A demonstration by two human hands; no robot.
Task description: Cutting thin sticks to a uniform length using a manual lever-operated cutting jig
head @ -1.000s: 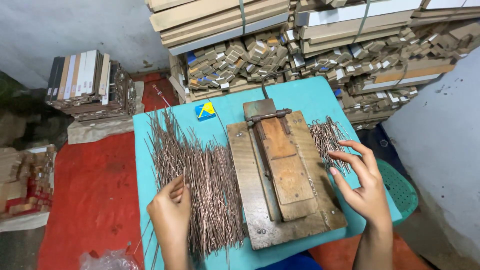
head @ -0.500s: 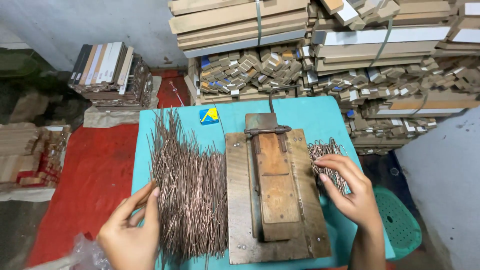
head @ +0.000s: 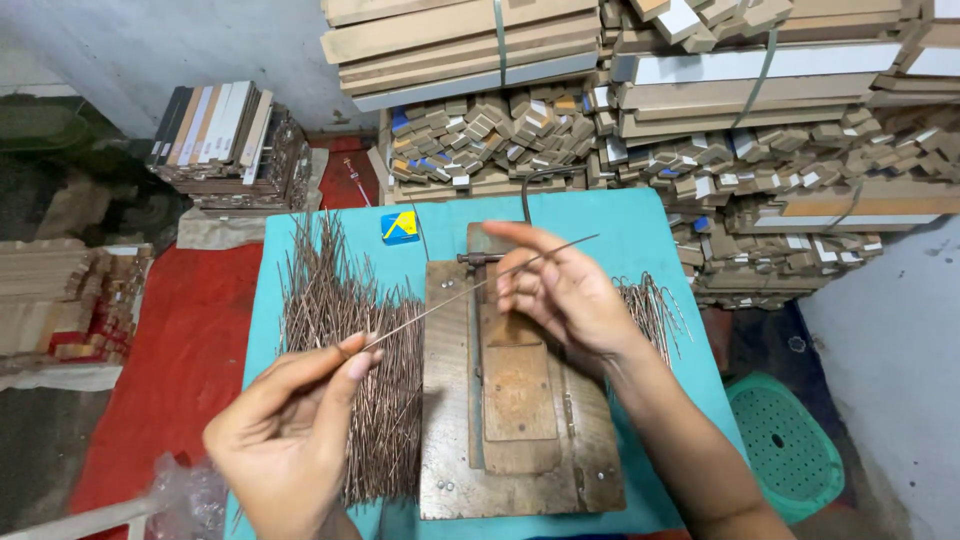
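My left hand [head: 290,430] pinches one end of a single thin metal wire [head: 450,298] between thumb and fingers. The wire runs up and right across the wooden cutting jig [head: 510,400] to my right hand [head: 560,290], whose fingers touch it near the far end. A big heap of long brownish wires [head: 350,340] lies on the teal table [head: 620,220] left of the jig. A smaller bundle of wires [head: 655,310] lies right of the jig, partly behind my right wrist.
A small blue and yellow packet [head: 399,227] lies at the table's back. Stacks of wooden strips and small blocks [head: 600,120] fill the back. Stacked boards [head: 225,135] stand at the left, a red mat [head: 170,360] beside the table, a green stool [head: 790,450] at right.
My left hand has lifted one wire out of the big heap. My right hand has left the small bundle and come up over the jig to meet the wire's far end.
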